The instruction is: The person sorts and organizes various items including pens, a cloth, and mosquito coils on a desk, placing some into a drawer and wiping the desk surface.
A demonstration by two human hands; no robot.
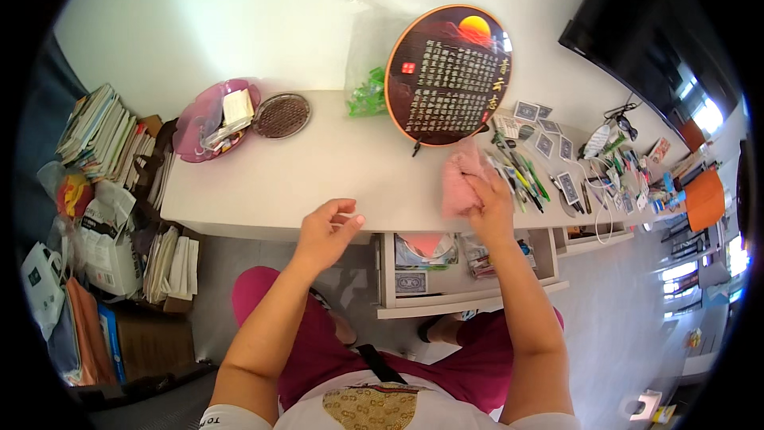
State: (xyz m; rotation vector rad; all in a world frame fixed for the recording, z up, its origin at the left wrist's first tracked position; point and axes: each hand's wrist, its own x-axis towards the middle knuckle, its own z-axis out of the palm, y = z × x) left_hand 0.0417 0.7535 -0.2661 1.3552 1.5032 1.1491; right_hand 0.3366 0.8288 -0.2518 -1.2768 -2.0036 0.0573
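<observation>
My right hand [493,206] grips a pink cloth [459,182], slightly blurred, on the pale desk top [358,173] or just above it. Right beside the cloth lies a bunch of pens and markers [525,176]. Just behind it a round decorative plaque [450,74], dark with a sun and rows of writing, leans on a small black stand. My left hand [330,232] hovers over the desk's front edge with fingers curled and apart, holding nothing. Below my right forearm an open drawer [471,301] holds packets, a disc and a playing card [411,282].
At the back left sit a pink plastic basin [185,134] with papers and a round brown lidlike tray [282,116]. A clear bag with green contents [368,95] stands by the wall. Scattered playing cards [544,145] and a white cable [604,215] lie right. Stacked books [107,137] crowd the left.
</observation>
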